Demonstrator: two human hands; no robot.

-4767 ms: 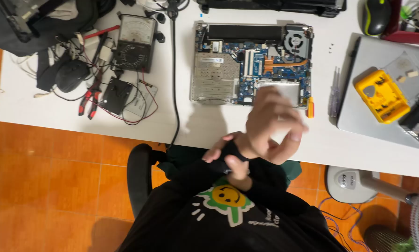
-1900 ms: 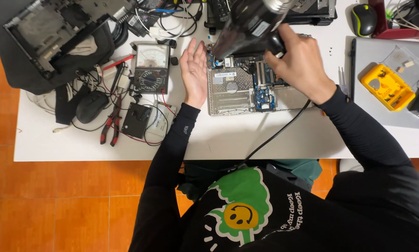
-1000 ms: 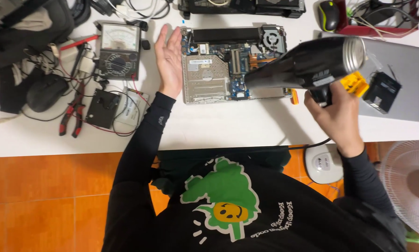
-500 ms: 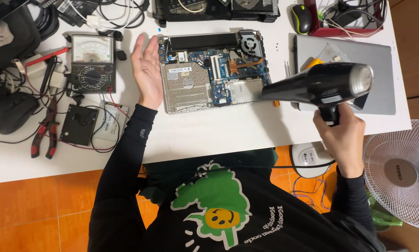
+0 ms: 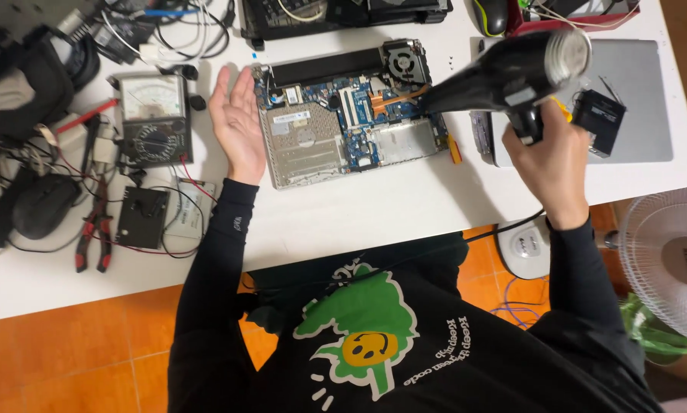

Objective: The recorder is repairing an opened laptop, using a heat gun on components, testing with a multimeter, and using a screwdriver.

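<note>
Left to right on the white desk (image 5: 374, 214): red-handled pliers (image 5: 92, 239) and an analog multimeter (image 5: 151, 116) are noted among loose wires. The left hand (image 5: 238, 126) lies flat, fingers extended and together, against the left edge of the opened laptop base (image 5: 351, 115), a bare circuit board with matte metal plates. The black hair dryer (image 5: 508, 75), glossy plastic, is gripped at its handle by the right hand (image 5: 554, 164), fingers clamped; its long axis points left toward the board's right part.

Hair dryer (image 5: 512, 76): black plastic housing, semi-gloss. Opened laptop base (image 5: 351, 115): blue circuit board, copper heat pipe, matt silver metal plates. Desk (image 5: 374, 206): smooth matt white.
</note>
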